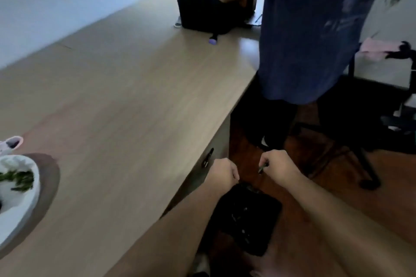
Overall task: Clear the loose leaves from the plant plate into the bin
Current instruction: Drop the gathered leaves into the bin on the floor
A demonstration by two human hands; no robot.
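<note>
Both my hands hang past the table's front edge, over a black bin (245, 218) on the floor. My left hand (222, 172) is closed; I cannot see whether leaves are inside it. My right hand (278, 165) is closed on a thin dark green leaf (263, 167) that sticks out between its fingers. At the far left of the table sits a white plate (27, 200) on a brown mat, with loose green leaves (19, 180) lying in it.
The long wooden table (126, 101) fills the left. Another person in a blue shirt (310, 29) stands at its far right edge, handling a black box (202, 9). A black chair base (351, 148) is on the wooden floor.
</note>
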